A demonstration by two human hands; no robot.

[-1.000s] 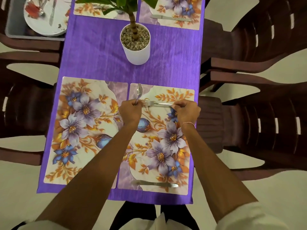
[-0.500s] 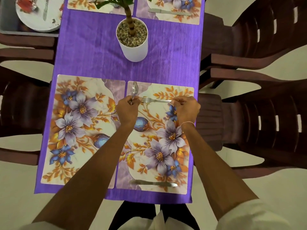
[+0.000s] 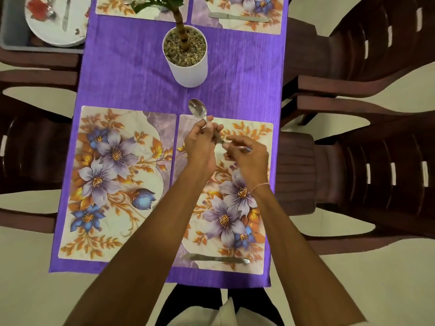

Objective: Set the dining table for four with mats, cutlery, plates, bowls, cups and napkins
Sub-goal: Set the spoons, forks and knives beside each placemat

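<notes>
Nearest the viewer, well short of the grip, a knife [image 3: 216, 258] is seen lying flat along the near edge of the right-hand mat [image 3: 256, 231]; the grip itself is held above the far part of this mat. The spoon [image 3: 198, 109] is grasped by the left hand [image 3: 200, 149], whose fingers are curled round its handle; its bowl points away from the viewer and is shown against the purple tablecloth [image 3: 131, 74]. The right hand [image 3: 250, 161] is placed just right of the grip, its curved fingertips at the handle's end; whether that end is pinched cannot be told. Left of the grip a second mat [image 3: 113, 184] is laid flat. Beyond the grip a white pot [image 3: 188, 69] is stood upright; it is filled with gravel, from which a plant stem rises. Farther still, a far left mat [image 3: 113, 8] and a far right mat [image 3: 270, 27] are cut off by the frame; a second knife [image 3: 237, 18] is laid on the latter. Far left of the grip, a plate [image 3: 47, 34] is held in a grey tub [image 3: 11, 41]; cutlery [image 3: 66, 17] is laid on that plate.
</notes>
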